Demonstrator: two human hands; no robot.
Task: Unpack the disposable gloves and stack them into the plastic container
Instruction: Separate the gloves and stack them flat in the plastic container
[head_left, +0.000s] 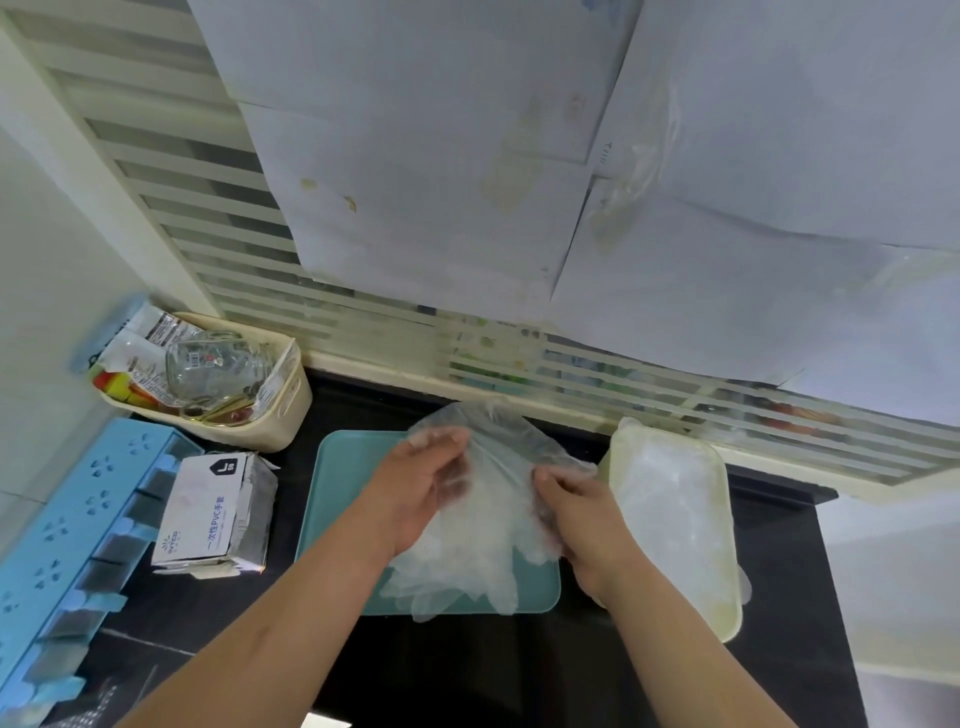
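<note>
Centred on the black table (467, 675): a teal tray (343, 493), taken here as the landmark.

Heaped on the tray's middle and right half: clear disposable gloves (467, 566), glove fingers spilling just past the tray's near edge. Bare teal along the tray's left strip and far-left corner.

Above the tray's middle: left hand (421, 488), fingers curled, pinching the upper left of a raised glove (493, 441). Above the tray's right edge: right hand (576, 509), fingers curled, gripping the same glove's right side. Stretched between both hands and lifted over the tray's far edge, close to the wall ledge.

Just right of the tray, only a narrow gap apart: cream plastic container (675, 519), clear gloves already lying inside, one drooping over its far-right rim.

Left of the tray, across a dark strip of table: opened glove box (208, 514), flaps torn. Beyond the tray's far-left corner: cream basket (280, 410) crammed with packets and a glass jar. Farther left of the tray, past the box: blue rack (78, 519).

In front of the tray's near edge: open black table between the two forearms.
</note>
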